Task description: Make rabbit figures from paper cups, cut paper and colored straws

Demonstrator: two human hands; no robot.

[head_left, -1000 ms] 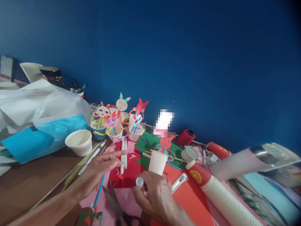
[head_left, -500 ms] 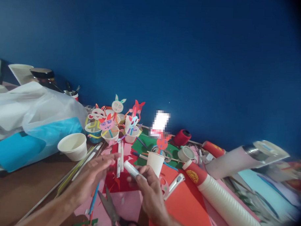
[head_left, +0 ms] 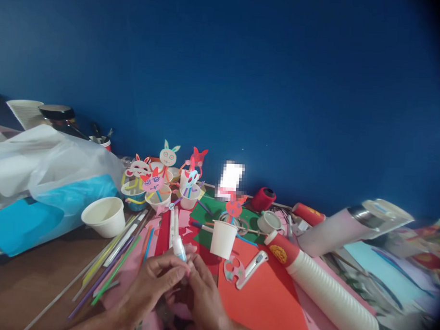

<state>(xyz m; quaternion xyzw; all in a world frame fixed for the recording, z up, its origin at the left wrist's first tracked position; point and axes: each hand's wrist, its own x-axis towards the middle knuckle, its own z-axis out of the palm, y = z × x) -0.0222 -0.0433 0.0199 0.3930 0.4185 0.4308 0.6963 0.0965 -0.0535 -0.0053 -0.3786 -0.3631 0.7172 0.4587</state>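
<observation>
My left hand (head_left: 158, 281) and my right hand (head_left: 204, 288) meet at the near middle, fingers closed together around a small white tube (head_left: 179, 249). The tube points away from me, with some blue printing on its side; its lower end is hidden in my fingers. Just beyond it lie white marker pens (head_left: 173, 223) on red paper. To the right of my hands stands a white paper cup (head_left: 223, 239) bearing a red paper animal face (head_left: 236, 208). Beside that cup are a pink paper cutout (head_left: 232, 271) and a white utility knife (head_left: 253, 270) on orange-red paper (head_left: 269, 301).
Several paper cups with animal-face figures stand behind, including a pink face (head_left: 152, 182). An unfilled white cup (head_left: 104, 217) is at left, near coloured pipe cleaners (head_left: 120, 265). A long stack of cups (head_left: 334, 289) lies at right. A blue wall (head_left: 223, 78) rises behind.
My left hand has moved right and joined my right hand at the tube. The tube has come nearer and turned more upright. The scissors seen earlier are now largely covered by my hands.
</observation>
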